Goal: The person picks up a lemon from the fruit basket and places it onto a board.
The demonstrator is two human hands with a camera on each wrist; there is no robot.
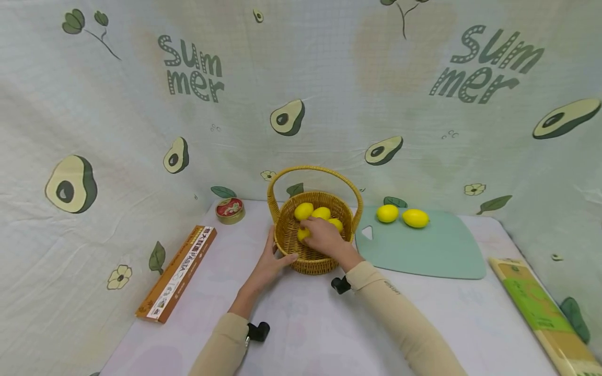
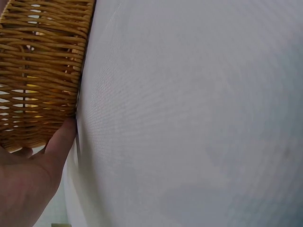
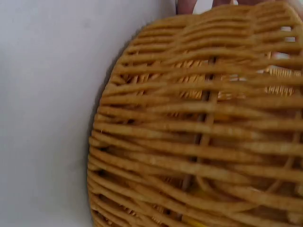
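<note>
A wicker basket with a tall arched handle stands on the table, with several yellow lemons inside. My left hand holds the basket's near left side, thumb across the front and fingers along the left wall. In the left wrist view, a digit of that hand reaches the basket's bottom edge. Inside the basket, my right hand grips a lemon, its curled fingers partly covering it. The right wrist view is filled by the woven wall, which hides the right hand; yellow shows through its gaps.
To the basket's right lies a pale green cutting board with two lemons at its back edge. A round red-topped tin and a long pasta box are on the left. A green noodle packet lies far right.
</note>
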